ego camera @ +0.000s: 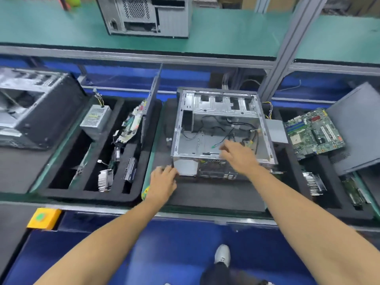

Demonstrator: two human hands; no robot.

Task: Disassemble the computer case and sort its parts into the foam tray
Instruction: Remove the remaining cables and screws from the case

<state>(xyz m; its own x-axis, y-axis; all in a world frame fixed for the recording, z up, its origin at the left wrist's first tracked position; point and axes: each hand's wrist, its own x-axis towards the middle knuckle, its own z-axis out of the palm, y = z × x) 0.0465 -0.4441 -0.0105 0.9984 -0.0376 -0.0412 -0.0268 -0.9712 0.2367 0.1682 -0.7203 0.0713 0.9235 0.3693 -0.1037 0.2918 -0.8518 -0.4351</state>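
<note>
The open grey computer case (185, 140) lies on its side on a black foam mat (205, 194) at the middle of the bench, with loose black cables (242, 126) inside. My left hand (162, 179) rests on the mat, its fingers touching the case's near left corner. My right hand (236, 155) reaches over the case's near wall into the interior, fingers loosely bent beside a green-tipped cable (216, 146); it is blurred and I see nothing held. The foam tray (144, 161) on the left holds a power supply (95, 119), a circuit board (131, 124), a heat sink (105, 179) and a drive (130, 168).
At the right, a second foam tray (292, 171) carries a motherboard (314, 133), a grey side panel (357, 128) and another heat sink (313, 183). Another case (33, 108) sits far left, a third (144, 16) on the green shelf. A yellow button box (44, 218) is on the bench's front rail.
</note>
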